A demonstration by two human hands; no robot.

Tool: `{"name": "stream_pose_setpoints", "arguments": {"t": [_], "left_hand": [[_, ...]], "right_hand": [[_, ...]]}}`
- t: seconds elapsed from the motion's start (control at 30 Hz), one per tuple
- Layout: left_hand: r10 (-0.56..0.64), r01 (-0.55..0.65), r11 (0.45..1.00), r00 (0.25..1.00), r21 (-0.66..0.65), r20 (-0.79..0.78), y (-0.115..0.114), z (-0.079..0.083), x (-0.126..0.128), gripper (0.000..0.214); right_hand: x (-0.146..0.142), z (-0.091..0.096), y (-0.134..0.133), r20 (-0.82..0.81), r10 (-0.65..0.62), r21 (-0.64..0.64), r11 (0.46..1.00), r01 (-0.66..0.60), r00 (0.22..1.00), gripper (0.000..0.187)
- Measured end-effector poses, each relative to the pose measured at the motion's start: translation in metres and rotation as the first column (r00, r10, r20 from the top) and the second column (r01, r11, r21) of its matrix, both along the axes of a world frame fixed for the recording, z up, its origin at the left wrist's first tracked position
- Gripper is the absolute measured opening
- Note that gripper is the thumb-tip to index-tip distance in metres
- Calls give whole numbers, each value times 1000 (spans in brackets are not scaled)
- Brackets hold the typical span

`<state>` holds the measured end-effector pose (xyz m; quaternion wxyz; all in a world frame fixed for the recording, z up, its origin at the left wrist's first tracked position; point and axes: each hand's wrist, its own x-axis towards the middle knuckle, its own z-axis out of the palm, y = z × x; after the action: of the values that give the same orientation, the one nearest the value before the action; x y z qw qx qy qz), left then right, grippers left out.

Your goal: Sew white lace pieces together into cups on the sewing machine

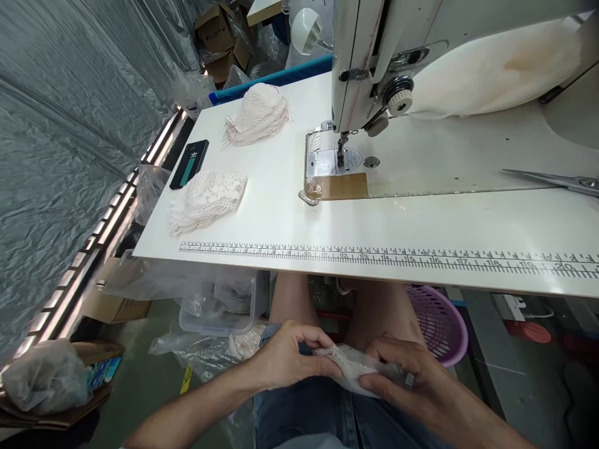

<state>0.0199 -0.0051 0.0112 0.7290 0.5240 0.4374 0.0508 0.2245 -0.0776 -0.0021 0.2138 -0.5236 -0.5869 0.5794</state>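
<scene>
Well under table edge (374, 274), left hand (285, 358), right hand (402, 380), fingers (384, 391) tight on lace piece (349, 368).

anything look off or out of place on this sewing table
Nothing looks spilled or broken. One oddity: a brown patch, likely tape, stuck on the sewing machine bed by the needle. The far lace pile trails loose threads. Left hand and right hand hold a lace piece.

My left hand (285, 362) and right hand (412, 383) cover most of the small white lace piece (347, 366); the long steel scissors (559, 181) run off the right edge.
</scene>
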Motion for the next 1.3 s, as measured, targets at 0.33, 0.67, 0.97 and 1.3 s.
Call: {"name": "stream_pose_setpoints", "arguments": {"t": [0.33,0.67,0.97,1.3], "left_hand": [[104,-106,994,993,-37,-47,-6,-4,3,38],[-8,22,993,992,117,-122,-4,10,9,23],[-9,21,991,996,134,-91,-8,6,6,24],[27,-3,982,992,186,-125,-8,2,11,21]], "right_hand": [[1,-5,3,-139,-43,-35,999,38,989,30],[-4,-6,-4,37,-34,-21,999,35,999,33],[-10,-6,-2,-11,-89,51,995,90,996,35],[-11,-2,3,-58,-117,57,991,121,991,32]]}}
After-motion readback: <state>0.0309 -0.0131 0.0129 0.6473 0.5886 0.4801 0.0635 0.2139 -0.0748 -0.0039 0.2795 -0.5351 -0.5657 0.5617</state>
